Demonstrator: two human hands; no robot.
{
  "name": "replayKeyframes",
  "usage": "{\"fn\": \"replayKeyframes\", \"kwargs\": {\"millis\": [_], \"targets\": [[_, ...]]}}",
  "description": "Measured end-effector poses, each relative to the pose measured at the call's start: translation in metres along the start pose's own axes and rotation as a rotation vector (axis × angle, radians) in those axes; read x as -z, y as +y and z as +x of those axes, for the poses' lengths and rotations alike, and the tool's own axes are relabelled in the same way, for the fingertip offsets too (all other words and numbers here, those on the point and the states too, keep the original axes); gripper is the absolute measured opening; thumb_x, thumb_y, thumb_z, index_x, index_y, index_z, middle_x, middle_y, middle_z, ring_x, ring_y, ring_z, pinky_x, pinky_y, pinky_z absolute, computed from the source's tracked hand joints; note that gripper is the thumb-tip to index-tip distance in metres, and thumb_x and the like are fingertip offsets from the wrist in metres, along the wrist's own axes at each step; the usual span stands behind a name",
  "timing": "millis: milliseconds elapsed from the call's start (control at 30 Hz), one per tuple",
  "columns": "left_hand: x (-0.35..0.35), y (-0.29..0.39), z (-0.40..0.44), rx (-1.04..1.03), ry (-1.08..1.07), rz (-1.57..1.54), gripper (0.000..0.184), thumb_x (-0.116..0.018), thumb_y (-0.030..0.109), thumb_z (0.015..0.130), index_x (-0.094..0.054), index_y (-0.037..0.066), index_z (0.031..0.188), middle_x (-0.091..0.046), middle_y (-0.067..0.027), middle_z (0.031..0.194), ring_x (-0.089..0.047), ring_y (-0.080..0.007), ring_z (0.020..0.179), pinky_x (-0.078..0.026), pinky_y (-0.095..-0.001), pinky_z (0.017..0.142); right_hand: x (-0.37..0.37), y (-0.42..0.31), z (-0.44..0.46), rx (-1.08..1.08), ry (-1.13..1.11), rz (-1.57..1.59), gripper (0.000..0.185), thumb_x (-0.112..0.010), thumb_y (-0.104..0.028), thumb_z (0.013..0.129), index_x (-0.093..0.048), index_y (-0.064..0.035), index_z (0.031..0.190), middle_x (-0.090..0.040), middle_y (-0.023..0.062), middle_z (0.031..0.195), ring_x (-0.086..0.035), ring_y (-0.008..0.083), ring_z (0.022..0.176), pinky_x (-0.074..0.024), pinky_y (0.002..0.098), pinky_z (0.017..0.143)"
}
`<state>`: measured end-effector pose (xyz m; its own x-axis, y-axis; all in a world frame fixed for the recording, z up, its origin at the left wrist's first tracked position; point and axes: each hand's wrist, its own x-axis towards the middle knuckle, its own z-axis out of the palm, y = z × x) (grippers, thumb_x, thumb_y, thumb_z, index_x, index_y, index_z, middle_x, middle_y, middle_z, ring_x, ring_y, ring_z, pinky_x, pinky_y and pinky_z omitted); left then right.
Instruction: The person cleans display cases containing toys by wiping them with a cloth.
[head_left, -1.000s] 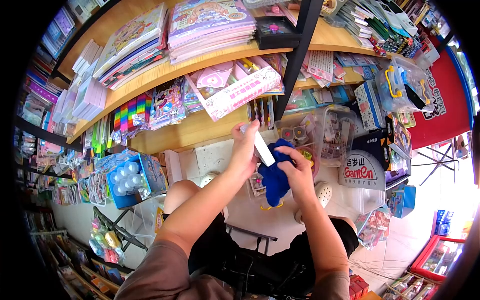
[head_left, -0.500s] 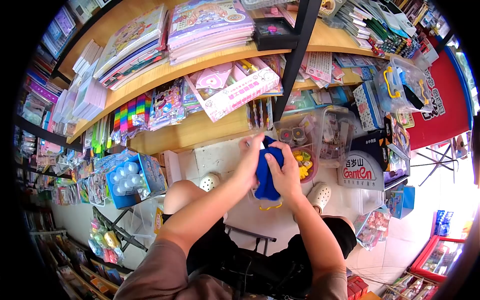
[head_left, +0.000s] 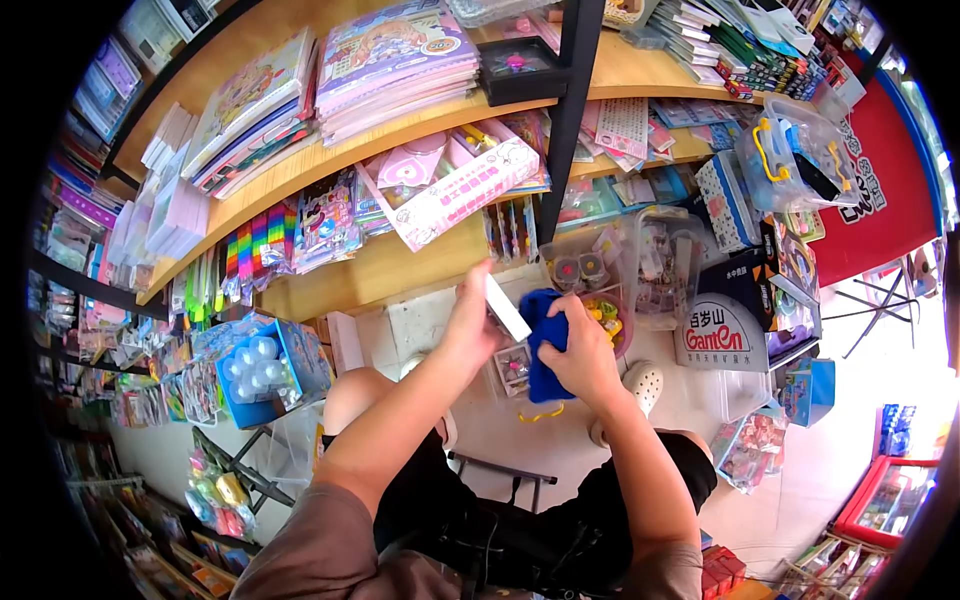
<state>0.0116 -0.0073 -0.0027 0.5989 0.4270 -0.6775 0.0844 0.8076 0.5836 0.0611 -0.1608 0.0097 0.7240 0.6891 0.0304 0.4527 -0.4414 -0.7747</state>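
Note:
My left hand [head_left: 471, 318] is closed round a thin white box [head_left: 507, 308], whose narrow side faces up. To its right, my right hand [head_left: 581, 350] grips a bunched dark blue cloth [head_left: 545, 345] between thumb and fingers. A small gap separates the cloth from the box. Below and behind them is a clear container [head_left: 512, 370] with small items and a yellow handle. A pink round basket [head_left: 622, 335] with yellow items shows partly behind my right hand.
Ahead is a wooden shelf [head_left: 390, 128] with stacked books and a black upright [head_left: 570, 120]. A Ganten carton [head_left: 720, 335] and clear bins [head_left: 665, 270] stand right. A blue box [head_left: 262, 372] of clear-domed items stands left.
My hands have moved apart from being together around the cloth. The white box now shows clear of the cloth, and the view has shifted slightly.

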Motion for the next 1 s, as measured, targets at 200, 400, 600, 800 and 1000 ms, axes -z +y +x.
{"fn": "replayKeyframes", "kwargs": {"millis": [200,400,600,800,1000], "targets": [[0.001,0.01,0.001,0.004,0.02,0.005,0.071,-0.069,0.059,0.067,-0.04,0.016,0.115,-0.04,-0.0065,0.104,-0.044,-0.0258,0.091,-0.039,-0.0559,0.079,0.014,0.024,-0.001,-0.19,0.202,0.276,0.052,-0.072,-0.012,0.072,-0.042,-0.0054,0.114,-0.061,0.0175,0.089,-0.063,0.0304,0.08,-0.0513,0.0371,0.072],[-0.004,0.01,0.004,0.009,0.034,0.002,0.075,-0.068,0.061,0.065,-0.039,0.016,0.117,-0.038,-0.008,0.107,-0.042,-0.0264,0.093,-0.037,-0.0573,0.08,0.026,0.024,-0.003,-0.622,0.001,1.231,0.042,-0.069,-0.006,0.078,-0.053,-0.0023,0.117,-0.06,0.007,0.106,-0.06,0.0199,0.094,-0.0499,0.034,0.084],[-0.005,0.007,0.003,-0.021,0.014,0.009,0.077,-0.068,0.057,0.068,-0.033,0.016,0.123,-0.04,-0.0101,0.108,-0.044,-0.0251,0.096,-0.038,-0.0578,0.084,-0.008,0.002,-0.001,-0.346,0.069,1.184,0.049,-0.07,-0.003,0.077,-0.05,-0.0046,0.121,-0.059,0.006,0.109,-0.056,0.0174,0.102,-0.0444,0.034,0.093],[-0.005,-0.018,-0.003,-0.029,-0.004,0.014,0.062,-0.071,0.043,0.074,-0.031,0.014,0.112,-0.044,-0.0101,0.101,-0.05,-0.0198,0.089,-0.049,-0.037,0.072,-0.047,0.002,0.0,-0.153,0.148,0.709,0.038,-0.07,-0.004,0.076,-0.055,-0.0021,0.11,-0.062,0.0044,0.096,-0.058,0.0126,0.089,-0.0461,0.0284,0.082],[-0.001,-0.022,-0.003,0.016,-0.007,0.056,0.065,-0.07,0.045,0.073,-0.033,0.013,0.115,-0.045,-0.0089,0.1,-0.051,-0.0194,0.09,-0.049,-0.0368,0.076,-0.038,0.007,0.002,-0.237,0.038,0.795,0.032,-0.071,-0.009,0.076,-0.056,-0.0007,0.103,-0.063,0.0063,0.09,-0.06,0.0147,0.083,-0.0481,0.03,0.076]]}}
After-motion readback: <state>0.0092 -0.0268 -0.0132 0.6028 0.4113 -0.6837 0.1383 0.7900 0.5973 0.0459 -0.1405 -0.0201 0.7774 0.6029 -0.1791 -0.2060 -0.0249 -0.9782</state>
